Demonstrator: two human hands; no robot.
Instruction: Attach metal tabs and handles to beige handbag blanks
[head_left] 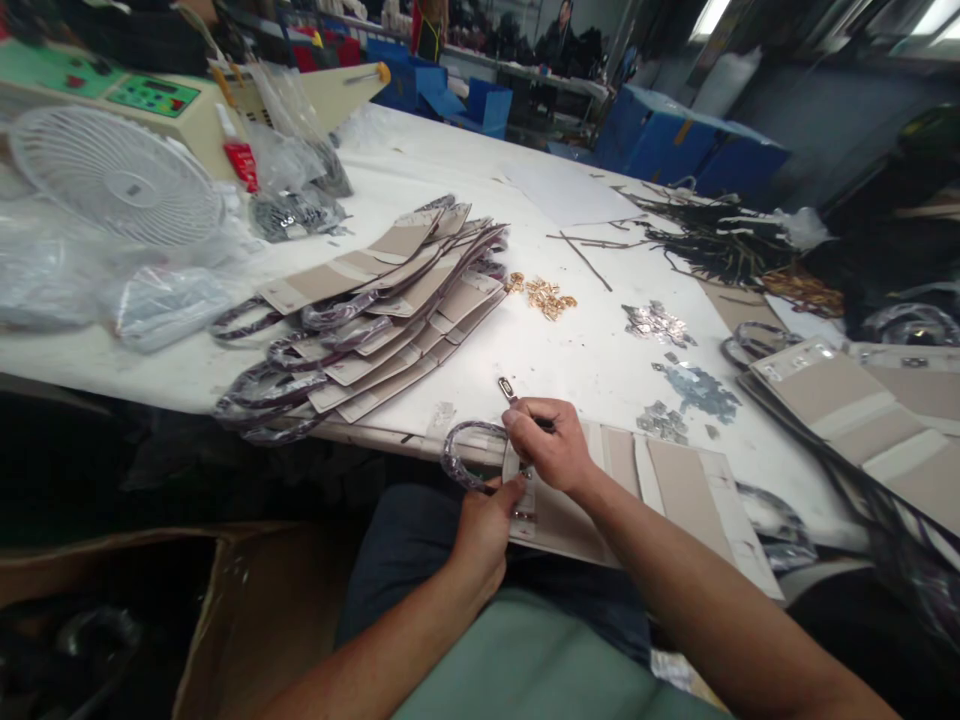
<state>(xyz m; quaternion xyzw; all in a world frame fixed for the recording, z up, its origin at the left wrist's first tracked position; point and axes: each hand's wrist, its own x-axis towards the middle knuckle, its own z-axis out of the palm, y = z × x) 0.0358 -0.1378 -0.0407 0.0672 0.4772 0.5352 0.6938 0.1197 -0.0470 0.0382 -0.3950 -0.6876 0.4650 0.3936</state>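
Observation:
A flat beige bag panel (675, 490) with a plastic-wrapped handle loop (461, 455) lies at the table's near edge, partly over my lap. My left hand (484, 530) pinches the panel's left end, fingers closed on it. My right hand (547, 445) is closed around a small metal tool (510, 390), whose tip points away from me just above the panel's edge. A stack of similar beige panels with wrapped handles (375, 310) fans out to the left.
Gold metal fittings (544, 297) and silver pieces (656, 322) are scattered on the white table (585, 350). More panels (855, 400) lie at right. A white fan guard (112, 175), plastic bags and a machine stand at far left. A cardboard box (247, 600) sits below.

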